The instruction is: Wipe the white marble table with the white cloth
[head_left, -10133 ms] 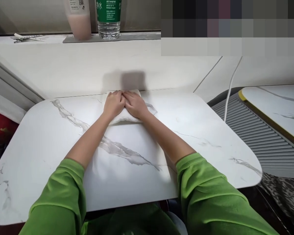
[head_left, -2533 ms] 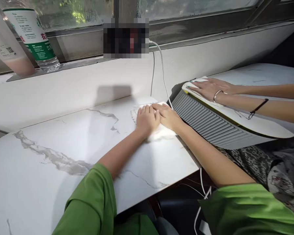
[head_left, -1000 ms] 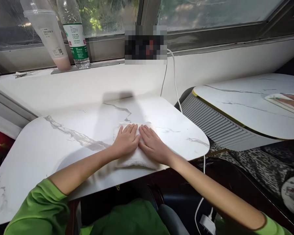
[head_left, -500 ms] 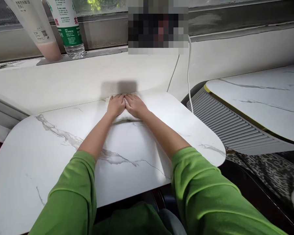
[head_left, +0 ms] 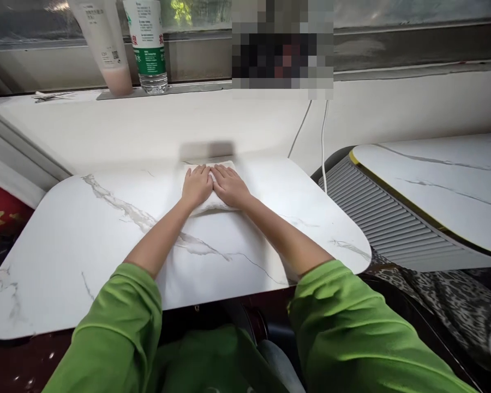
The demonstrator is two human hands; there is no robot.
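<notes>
On white cloth [head_left: 213, 204] — left hand [head_left: 198, 186], right hand [head_left: 231, 187]

Clear bottle [head_left: 149, 54], green-white label, standing on gray ledge [head_left: 196, 88]. Pink-bottomed cup [head_left: 106, 52] just left of bottle. White cable [head_left: 322, 150] well right of bottle, lower. Ribbed gray panel [head_left: 393, 221] farther right of bottle, lower still.

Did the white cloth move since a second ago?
Yes, the cloth moved from near the front edge of the table toward the wall.
</notes>
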